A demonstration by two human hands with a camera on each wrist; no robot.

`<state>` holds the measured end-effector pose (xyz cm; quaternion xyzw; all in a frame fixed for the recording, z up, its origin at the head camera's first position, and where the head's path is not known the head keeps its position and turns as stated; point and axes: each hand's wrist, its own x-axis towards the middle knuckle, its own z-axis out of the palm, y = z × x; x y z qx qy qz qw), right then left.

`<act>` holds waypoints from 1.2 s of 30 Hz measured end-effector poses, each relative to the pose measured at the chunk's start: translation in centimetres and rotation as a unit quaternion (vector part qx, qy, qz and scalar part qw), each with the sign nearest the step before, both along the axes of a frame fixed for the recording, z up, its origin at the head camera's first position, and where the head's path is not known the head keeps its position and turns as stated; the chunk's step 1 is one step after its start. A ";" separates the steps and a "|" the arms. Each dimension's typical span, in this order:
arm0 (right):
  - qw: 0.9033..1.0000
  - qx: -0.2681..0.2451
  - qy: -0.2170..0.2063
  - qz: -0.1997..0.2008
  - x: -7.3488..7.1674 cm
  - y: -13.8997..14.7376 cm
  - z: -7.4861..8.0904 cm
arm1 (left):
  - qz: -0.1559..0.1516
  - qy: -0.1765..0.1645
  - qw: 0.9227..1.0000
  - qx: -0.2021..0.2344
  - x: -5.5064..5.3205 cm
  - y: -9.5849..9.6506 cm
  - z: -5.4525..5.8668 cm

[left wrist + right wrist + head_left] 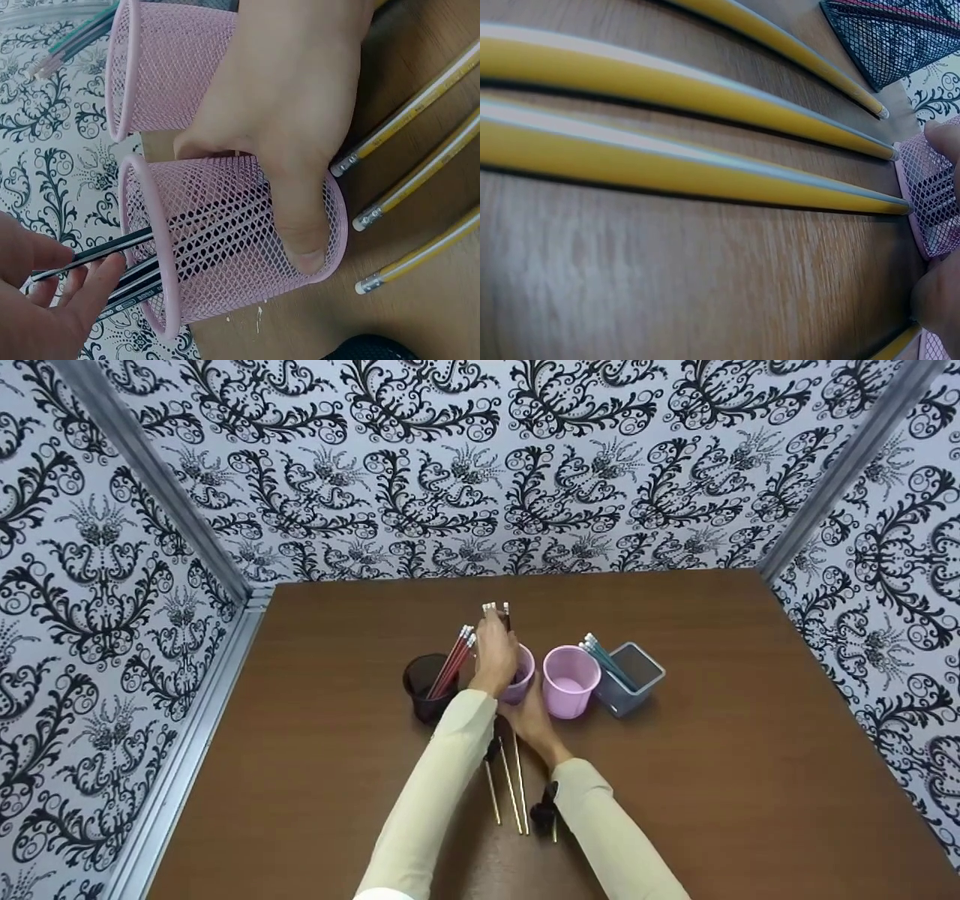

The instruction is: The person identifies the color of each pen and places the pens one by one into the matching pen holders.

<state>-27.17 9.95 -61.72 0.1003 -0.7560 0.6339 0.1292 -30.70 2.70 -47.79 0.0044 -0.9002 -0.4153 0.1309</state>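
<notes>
My left hand [495, 652] is over the mouth of a pink mesh pencil cup [217, 292], pinching black pencils [135, 296] whose lower parts show through the mesh. White tips stick up above the hand in the head view. Low on the same cup, my right hand [531, 720] grips the wall, its thumb [304, 232] lying across the mesh. Several yellow pencils [705, 169] lie on the table on the near side of the cup, their eraser ends close to its base.
A dark mesh cup [424, 709] with red pencils [450, 664] stands at the left. Right of the held cup are a second pink cup [568, 701] and a blue-grey rectangular holder [630, 703] with teal pencils [611, 664]. Patterned walls [465, 472] border the brown table [750, 735].
</notes>
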 end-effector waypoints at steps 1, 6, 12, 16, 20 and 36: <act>1.000 0.000 0.004 0.000 0.0 0.0 0.0 | 0.001 -0.011 1.000 0.004 0.0 -0.1 0.0; 1.000 0.002 0.019 -0.003 0.0 -0.2 -0.1 | 0.014 -0.047 0.999 0.013 -0.1 -0.2 0.0; 0.999 0.017 0.037 -0.012 0.1 -0.3 -0.1 | 0.012 -0.059 0.998 0.022 0.0 -0.5 -0.1; 0.999 0.030 0.038 -0.019 0.1 -0.4 0.0 | 0.007 -0.050 0.998 0.022 0.2 -0.6 -0.1; 0.999 0.019 0.030 -0.012 0.2 -0.3 0.1 | 0.001 -0.037 0.999 0.006 0.7 -0.7 0.0; 0.996 0.053 -0.056 0.035 1.2 0.7 1.9 | -0.113 0.016 0.992 -0.049 2.9 -2.9 0.9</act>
